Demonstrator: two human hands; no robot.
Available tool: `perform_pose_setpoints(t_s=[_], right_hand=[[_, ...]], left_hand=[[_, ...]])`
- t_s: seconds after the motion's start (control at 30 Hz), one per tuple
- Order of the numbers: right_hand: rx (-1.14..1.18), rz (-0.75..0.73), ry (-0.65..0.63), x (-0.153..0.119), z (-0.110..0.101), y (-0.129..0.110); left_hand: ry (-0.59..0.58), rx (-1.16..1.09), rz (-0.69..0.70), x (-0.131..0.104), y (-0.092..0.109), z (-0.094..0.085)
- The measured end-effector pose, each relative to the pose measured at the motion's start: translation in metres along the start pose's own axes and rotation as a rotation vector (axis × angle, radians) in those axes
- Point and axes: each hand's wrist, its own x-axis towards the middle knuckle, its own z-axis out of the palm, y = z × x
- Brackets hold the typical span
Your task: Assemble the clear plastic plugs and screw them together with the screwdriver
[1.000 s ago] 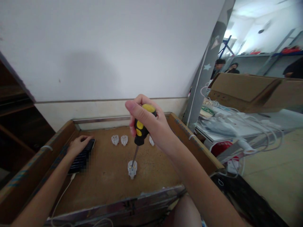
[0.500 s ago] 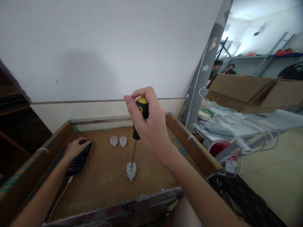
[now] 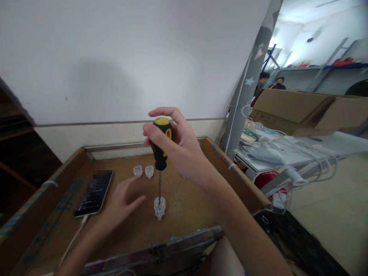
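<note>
A black and yellow screwdriver (image 3: 160, 153) stands nearly upright, its tip on a clear plug (image 3: 160, 209) lying on the brown cardboard surface (image 3: 132, 230). My right hand (image 3: 179, 145) is wrapped round its handle, with the index finger raised above the yellow top. My left hand (image 3: 122, 201), fingers apart and holding nothing, is over the cardboard between the phone and the plug. Its fingertips are just below two more clear plugs (image 3: 138, 171) (image 3: 149, 171) lying side by side. The phone (image 3: 94, 193) lies at the left with a white cable attached.
Raised cardboard edges (image 3: 238, 178) flank the work surface, with a wall behind. On the right, a table (image 3: 345, 147) bears cables, plastic bags and an open cardboard box (image 3: 293, 111). A grey post (image 3: 241, 92) stands between. People are in the far background.
My left hand has left the phone and moved right, towards the plugs. My right hand has shifted slightly left, its index finger lifted, and the screwdriver is now more upright.
</note>
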Motion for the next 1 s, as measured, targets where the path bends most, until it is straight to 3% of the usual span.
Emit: perform_pose_setpoints(t_s=[0.1, 0.2, 0.3, 0.37, 0.47, 0.53, 0.57, 0.67, 0.77, 0.87, 1.0], right_hand=[[-0.248, -0.088, 0.083, 0.003, -0.003, 0.003], [-0.605, -0.215, 0.232, 0.001, -0.002, -0.001], [-0.584, -0.200, 0.198, -0.005, 0.000, -0.012], [-0.433, -0.147, 0.144, -0.008, 0.001, -0.018], [-0.198, -0.063, 0.124, -0.011, -0.001, -0.022], [-0.088, -0.008, 0.107, -0.011, -0.003, -0.022], [-0.051, 0.012, 0.094, -0.011, -0.004, -0.022], [0.018, 0.036, 0.076, -0.011, -0.004, -0.022], [0.035, 0.056, 0.064, -0.012, -0.001, -0.024], [0.040, 0.073, 0.064, -0.014, 0.001, -0.027], [0.069, 0.060, 0.069, -0.014, 0.000, -0.025]], left_hand=[[-0.192, -0.100, 0.079, -0.015, 0.026, 0.033], [-0.261, -0.114, 0.094, -0.015, 0.036, 0.052], [-0.247, -0.086, 0.123, -0.011, 0.041, 0.052], [-0.194, -0.025, 0.129, -0.011, 0.037, 0.041], [0.061, 0.171, 0.019, -0.016, 0.008, 0.006], [0.291, 0.341, -0.179, -0.020, -0.025, -0.023], [0.315, 0.405, -0.278, -0.022, -0.044, -0.036], [0.227, 0.397, -0.513, -0.025, -0.094, -0.061], [0.056, 0.287, -0.605, -0.021, -0.123, -0.063], [0.001, 0.312, -0.552, -0.010, -0.127, -0.055], [0.030, 0.361, -0.560, 0.002, -0.117, -0.051]])
